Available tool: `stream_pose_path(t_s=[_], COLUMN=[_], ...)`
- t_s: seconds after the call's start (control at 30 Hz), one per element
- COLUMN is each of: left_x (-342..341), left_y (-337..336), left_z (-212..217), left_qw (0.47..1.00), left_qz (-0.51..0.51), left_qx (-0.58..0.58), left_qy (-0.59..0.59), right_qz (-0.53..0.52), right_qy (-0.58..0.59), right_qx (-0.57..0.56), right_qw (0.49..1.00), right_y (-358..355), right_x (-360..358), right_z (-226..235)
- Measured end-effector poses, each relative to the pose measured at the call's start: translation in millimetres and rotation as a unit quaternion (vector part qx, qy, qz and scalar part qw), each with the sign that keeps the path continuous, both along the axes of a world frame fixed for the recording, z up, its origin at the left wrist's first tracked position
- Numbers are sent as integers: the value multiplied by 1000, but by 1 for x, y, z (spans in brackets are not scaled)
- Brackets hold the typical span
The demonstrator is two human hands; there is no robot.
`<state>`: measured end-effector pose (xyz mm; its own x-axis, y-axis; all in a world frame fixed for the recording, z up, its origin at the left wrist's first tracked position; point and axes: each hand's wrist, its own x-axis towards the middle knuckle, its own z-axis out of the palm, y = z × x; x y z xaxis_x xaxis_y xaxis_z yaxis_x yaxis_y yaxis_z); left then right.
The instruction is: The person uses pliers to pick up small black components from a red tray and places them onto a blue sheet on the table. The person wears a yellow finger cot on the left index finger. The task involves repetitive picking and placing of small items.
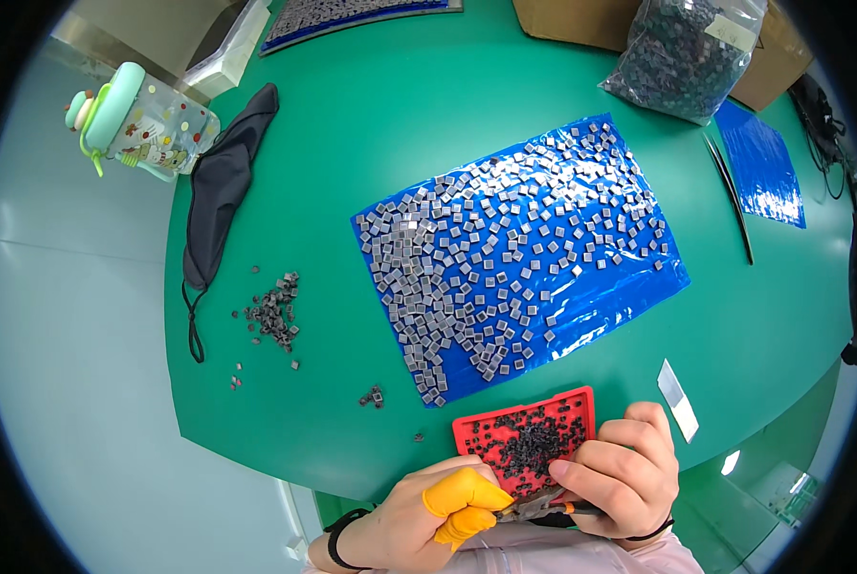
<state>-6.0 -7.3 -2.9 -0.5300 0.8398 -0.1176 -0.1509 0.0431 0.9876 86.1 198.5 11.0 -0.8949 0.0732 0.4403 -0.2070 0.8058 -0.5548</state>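
Observation:
My left hand (pixel 419 507) wears yellow finger cots on the thumb and forefinger. Those two fingers are pinched together at the tip of a pair of pliers (pixel 534 502); whatever sits between them is too small or hidden to name. My right hand (pixel 629 474) is closed round the pliers' orange and black handles, partly covered by its fingers. Just beyond both hands lies a red tray (pixel 463 432), its near side hidden by them. Small black parts (pixel 534 445) are heaped in its middle and scattered round it.
Many small grey square pieces cover a blue film sheet (pixel 601 330). Loose grey pieces (pixel 275 311) lie at left, near a dark mask (pixel 220 206) and a bottle (pixel 165 124). At right are a white blade-shaped strip (pixel 677 400), tweezers (pixel 730 196) and a filled plastic bag (pixel 682 62).

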Motion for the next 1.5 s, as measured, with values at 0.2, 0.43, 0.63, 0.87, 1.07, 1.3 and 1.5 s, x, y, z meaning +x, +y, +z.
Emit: stream_pose_path(t_s=[0.2,0.43,0.63,0.87,1.07,1.3,1.5], left_x=[12,11,9,-6,19,8,9], left_y=[12,5,3,3,5,-2,2], left_z=[4,6,9,10,11,0,5], left_qw=[984,977,985,985,947,989,987], left_qz=[158,128,166,70,243,151,144], left_qx=[33,92,-7,-53,44,-2,-35], left_qy=[-80,-146,42,147,-206,0,-70], right_qz=[-24,-18,-14,-26,-35,-26,-49], right_qy=[4,4,-4,-8,4,1,11], right_qx=[-10,-36,-46,-27,-12,-22,-14], right_qw=[1000,999,999,999,999,999,999], right_y=[-2,-2,-2,-1,-2,-2,0], right_x=[-1,-1,-1,-1,-4,-4,-3], right_z=[0,3,3,2,2,2,3])
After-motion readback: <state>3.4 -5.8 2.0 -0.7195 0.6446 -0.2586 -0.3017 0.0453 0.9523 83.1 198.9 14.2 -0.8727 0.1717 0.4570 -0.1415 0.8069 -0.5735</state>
